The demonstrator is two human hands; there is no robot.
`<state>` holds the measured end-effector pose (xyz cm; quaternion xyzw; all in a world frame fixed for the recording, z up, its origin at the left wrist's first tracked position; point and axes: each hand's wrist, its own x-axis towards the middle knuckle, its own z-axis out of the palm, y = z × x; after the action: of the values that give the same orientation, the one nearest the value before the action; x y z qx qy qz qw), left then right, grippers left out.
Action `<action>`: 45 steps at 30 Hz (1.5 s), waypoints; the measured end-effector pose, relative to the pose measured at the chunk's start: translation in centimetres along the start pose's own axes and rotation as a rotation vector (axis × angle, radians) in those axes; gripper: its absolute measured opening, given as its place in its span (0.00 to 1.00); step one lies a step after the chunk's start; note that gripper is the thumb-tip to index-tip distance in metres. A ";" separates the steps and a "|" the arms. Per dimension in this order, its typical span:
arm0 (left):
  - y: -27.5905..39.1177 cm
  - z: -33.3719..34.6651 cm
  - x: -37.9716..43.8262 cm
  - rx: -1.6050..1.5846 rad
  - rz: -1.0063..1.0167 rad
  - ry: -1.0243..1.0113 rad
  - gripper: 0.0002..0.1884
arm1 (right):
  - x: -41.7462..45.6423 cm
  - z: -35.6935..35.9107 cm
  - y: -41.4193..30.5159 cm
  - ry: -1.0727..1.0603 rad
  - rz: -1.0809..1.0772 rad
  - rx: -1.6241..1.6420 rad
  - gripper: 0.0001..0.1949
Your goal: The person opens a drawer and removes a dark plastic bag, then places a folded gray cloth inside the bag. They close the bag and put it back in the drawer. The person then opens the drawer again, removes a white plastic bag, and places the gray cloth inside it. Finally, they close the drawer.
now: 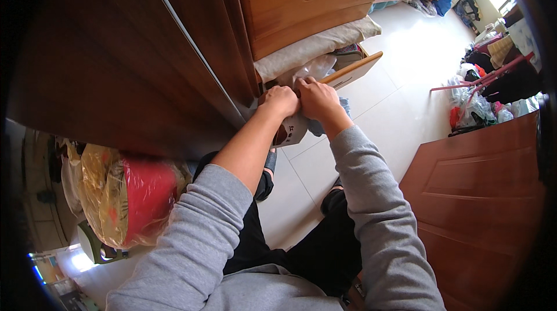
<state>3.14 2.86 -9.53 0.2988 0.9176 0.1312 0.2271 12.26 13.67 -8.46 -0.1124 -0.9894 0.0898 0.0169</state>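
Observation:
My left hand (pixel 280 100) and my right hand (pixel 317 98) meet in front of a pulled-out lower drawer (pixel 354 71). Both have curled fingers and grip the upper part of a white printed bag (pixel 292 131), which hangs below them and bears writing. The fingertips and the bag's top edge are mostly hidden. Clear plastic (pixel 315 67) bulges out of the drawer just beyond my knuckles. Beneath my right wrist shows some light blue material (pixel 345 105), partly covered. Inside the drawer lie dark-edged items that look like shoes (pixel 349 56).
A pale cloth (pixel 317 45) drapes under the closed wooden drawer (pixel 313 2). Dark wardrobe doors (pixel 130 58) rise on the left, above a plastic-wrapped red bundle (pixel 150 198). A reddish wooden door (pixel 474 198) stands at right. Plastic bags (pixel 474 106) crowd a pink-legged rack (pixel 496 74).

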 end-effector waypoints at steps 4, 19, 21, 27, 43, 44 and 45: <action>1.2 -0.3 -1.7 0.040 -0.024 0.091 0.19 | 0.7 1.1 0.7 0.038 0.011 0.029 0.20; 3.5 -6.9 -9.3 0.059 0.031 0.143 0.17 | -1.4 1.5 1.1 0.155 0.717 1.286 0.24; 3.0 -7.0 -9.2 0.034 0.053 0.165 0.19 | -1.7 2.1 0.7 0.217 0.625 1.498 0.17; 2.7 -7.0 -9.4 0.034 0.093 0.042 0.19 | -1.3 3.1 0.1 0.364 0.432 1.669 0.25; 3.0 -6.7 -9.9 0.078 0.086 -0.106 0.21 | 0.5 2.2 -0.3 0.248 0.450 1.781 0.35; 3.2 -6.7 -10.0 0.081 0.078 -0.132 0.22 | 0.6 2.3 -0.4 0.259 0.462 1.798 0.35; 3.4 -6.9 -10.1 0.090 0.069 -0.155 0.23 | 0.8 2.5 -0.4 0.274 0.450 1.791 0.33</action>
<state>8.65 -1.35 1.17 0.3494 0.8914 0.0742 0.2790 11.28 13.06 -10.84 -0.2562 -0.4958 0.8063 0.1961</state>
